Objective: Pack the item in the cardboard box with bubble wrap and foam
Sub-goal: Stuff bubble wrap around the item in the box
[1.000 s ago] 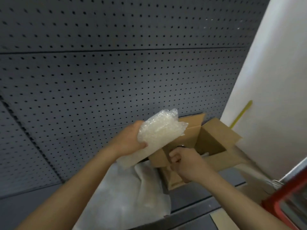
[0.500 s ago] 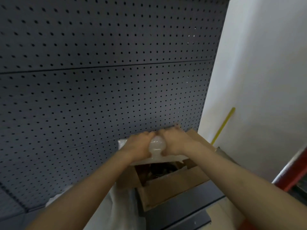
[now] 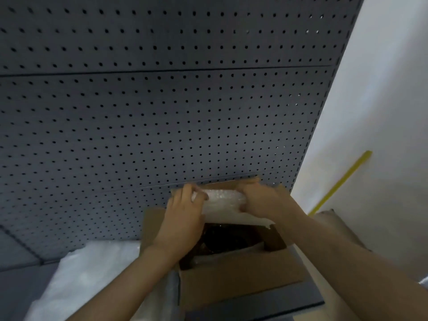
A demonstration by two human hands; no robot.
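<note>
A dark grey pegboard panel (image 3: 150, 117) fills most of the view and stands directly behind the cardboard box (image 3: 238, 279). To the right of the box rises a white wall (image 3: 382, 100), with a yellow strip (image 3: 342, 181) running slantwise across it. Left of the box, a loose sheet of white wrap (image 3: 88, 274) lies spread over the grey surface (image 3: 20, 295). The box itself sits open near the bottom centre, its near flap folded outward toward the camera and its far flap upright against the pegboard. Inside the box, something dark (image 3: 229, 239) lies in shadow; what it is cannot be told. Over the far part of the box opening, a wad of bubble wrap (image 3: 222, 202) with a flat white foam sheet (image 3: 240, 218) under it covers part of the dark contents. The left hand (image 3: 185, 216) reaches across the left side of the box, its fingers (image 3: 196, 193) curled around the left end of the wad. The right hand (image 3: 264, 200) grips the wad's right end, fingers closed on it, and its forearm crosses the right flap of the box, hiding that side.
</note>
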